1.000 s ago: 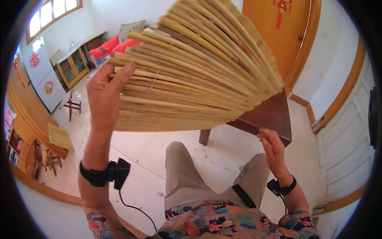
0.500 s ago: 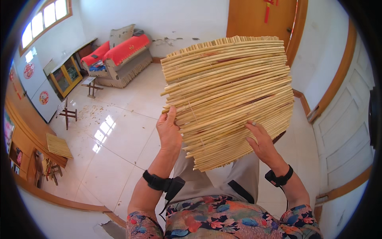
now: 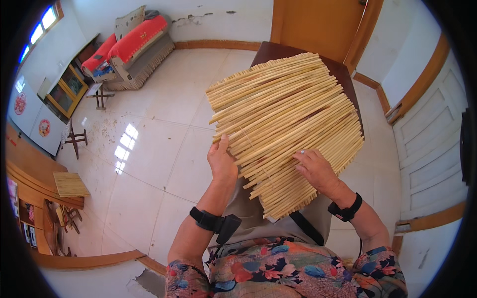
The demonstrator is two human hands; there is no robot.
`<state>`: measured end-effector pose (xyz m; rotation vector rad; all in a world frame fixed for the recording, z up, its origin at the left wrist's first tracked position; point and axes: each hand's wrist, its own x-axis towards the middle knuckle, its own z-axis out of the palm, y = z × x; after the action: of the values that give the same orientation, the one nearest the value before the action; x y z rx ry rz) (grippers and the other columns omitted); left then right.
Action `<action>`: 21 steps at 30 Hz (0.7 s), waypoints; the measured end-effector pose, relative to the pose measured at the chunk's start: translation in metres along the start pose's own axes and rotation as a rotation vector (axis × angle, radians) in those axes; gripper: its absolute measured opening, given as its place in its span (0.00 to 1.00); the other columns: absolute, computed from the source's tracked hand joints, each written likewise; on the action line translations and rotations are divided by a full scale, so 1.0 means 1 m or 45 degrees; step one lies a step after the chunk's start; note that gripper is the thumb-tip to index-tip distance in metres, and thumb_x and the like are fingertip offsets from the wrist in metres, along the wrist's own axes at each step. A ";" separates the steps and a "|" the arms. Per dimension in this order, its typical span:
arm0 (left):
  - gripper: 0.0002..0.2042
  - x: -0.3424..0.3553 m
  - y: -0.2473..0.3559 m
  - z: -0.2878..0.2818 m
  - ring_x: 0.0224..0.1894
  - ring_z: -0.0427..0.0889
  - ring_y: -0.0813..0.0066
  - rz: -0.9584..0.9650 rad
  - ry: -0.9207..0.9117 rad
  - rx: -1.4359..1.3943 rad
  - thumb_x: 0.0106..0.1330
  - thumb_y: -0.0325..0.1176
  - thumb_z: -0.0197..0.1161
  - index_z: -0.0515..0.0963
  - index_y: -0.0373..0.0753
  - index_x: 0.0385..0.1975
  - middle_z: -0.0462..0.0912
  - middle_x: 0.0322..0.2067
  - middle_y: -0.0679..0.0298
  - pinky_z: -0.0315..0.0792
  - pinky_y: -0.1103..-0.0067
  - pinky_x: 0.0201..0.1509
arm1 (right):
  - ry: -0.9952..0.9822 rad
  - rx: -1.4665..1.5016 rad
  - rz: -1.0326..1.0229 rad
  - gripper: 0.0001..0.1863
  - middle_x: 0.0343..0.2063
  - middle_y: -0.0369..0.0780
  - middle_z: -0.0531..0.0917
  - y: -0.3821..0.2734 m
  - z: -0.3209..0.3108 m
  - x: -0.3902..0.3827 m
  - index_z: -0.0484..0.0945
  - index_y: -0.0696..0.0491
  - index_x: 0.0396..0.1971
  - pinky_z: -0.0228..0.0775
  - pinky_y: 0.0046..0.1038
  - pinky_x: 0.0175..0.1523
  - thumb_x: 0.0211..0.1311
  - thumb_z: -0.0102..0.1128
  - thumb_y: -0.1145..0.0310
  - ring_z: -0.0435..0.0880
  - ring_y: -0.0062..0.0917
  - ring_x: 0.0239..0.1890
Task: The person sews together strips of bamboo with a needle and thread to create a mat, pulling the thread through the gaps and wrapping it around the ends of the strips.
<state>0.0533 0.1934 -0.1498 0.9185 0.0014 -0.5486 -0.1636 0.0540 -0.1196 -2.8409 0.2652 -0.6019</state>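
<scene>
A mat of thin pale-yellow stalks (image 3: 278, 114), stitched side by side in layers, lies tilted in front of me above my lap. Its edges are uneven, with stalk ends sticking out at the left. My left hand (image 3: 222, 161) is closed on that left edge, thumb on top and the other fingers hidden underneath. On the upper face, near the lower right part, my right hand (image 3: 318, 171) rests with its fingers extended and slightly bent, gripping nothing that I can see. A dark brown tabletop (image 3: 343, 79) shows behind and beneath the mat.
A sofa with a red cover (image 3: 139, 37) stands at the far left. Small folding stools (image 3: 101, 97) and scattered bits (image 3: 107, 130) are on the tiled floor. Another stalk mat (image 3: 71, 184) lies at the left. A white door (image 3: 432, 134) is at right.
The mat has tilted down toward the dark tabletop and turned a little counterclockwise. My right hand has moved slightly left across it, fingers more bent. The view has shifted, showing more tabletop.
</scene>
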 end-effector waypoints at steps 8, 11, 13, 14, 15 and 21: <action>0.11 -0.005 -0.015 -0.007 0.38 0.79 0.70 -0.164 0.051 -0.094 0.66 0.33 0.57 0.71 0.31 0.41 0.78 0.38 0.58 0.77 0.72 0.38 | -0.176 -0.061 0.044 0.17 0.40 0.43 0.76 -0.003 -0.007 -0.002 0.74 0.55 0.42 0.67 0.31 0.51 0.50 0.62 0.73 0.72 0.36 0.44; 0.13 0.005 -0.030 -0.021 0.40 0.79 0.68 -0.234 0.057 -0.079 0.65 0.32 0.57 0.70 0.30 0.43 0.77 0.40 0.57 0.77 0.72 0.39 | -0.230 -0.056 0.017 0.15 0.37 0.42 0.76 -0.004 -0.011 0.003 0.75 0.54 0.41 0.69 0.31 0.47 0.52 0.61 0.72 0.74 0.36 0.42; 0.14 0.004 -0.036 -0.025 0.40 0.79 0.67 -0.283 0.042 -0.137 0.65 0.32 0.57 0.70 0.30 0.45 0.77 0.41 0.56 0.77 0.71 0.40 | -0.324 0.004 0.090 0.13 0.35 0.42 0.76 -0.001 -0.015 0.009 0.75 0.54 0.40 0.70 0.32 0.44 0.53 0.60 0.71 0.75 0.36 0.39; 0.15 0.004 -0.038 -0.026 0.41 0.79 0.66 -0.318 0.029 -0.191 0.65 0.32 0.57 0.69 0.29 0.46 0.76 0.42 0.55 0.77 0.71 0.41 | -0.409 0.071 0.156 0.11 0.33 0.41 0.76 0.000 -0.016 0.013 0.75 0.54 0.38 0.72 0.32 0.41 0.54 0.59 0.70 0.76 0.36 0.37; 0.17 0.006 -0.038 -0.030 0.42 0.79 0.65 -0.317 -0.030 -0.191 0.64 0.32 0.57 0.68 0.28 0.49 0.76 0.43 0.55 0.76 0.70 0.43 | -0.423 0.071 0.163 0.11 0.33 0.41 0.76 0.000 -0.016 0.020 0.75 0.54 0.38 0.72 0.32 0.41 0.54 0.59 0.70 0.76 0.36 0.37; 0.19 0.017 -0.039 -0.030 0.43 0.78 0.67 -0.433 -0.082 -0.204 0.63 0.31 0.60 0.68 0.28 0.50 0.76 0.44 0.55 0.75 0.73 0.45 | -0.387 0.150 -0.198 0.05 0.28 0.42 0.75 -0.016 0.014 0.103 0.74 0.55 0.32 0.72 0.33 0.36 0.57 0.53 0.70 0.77 0.36 0.34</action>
<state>0.0574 0.1899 -0.2011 0.7470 0.1441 -0.8812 -0.0625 0.0495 -0.0893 -2.8026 -0.0430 -0.1982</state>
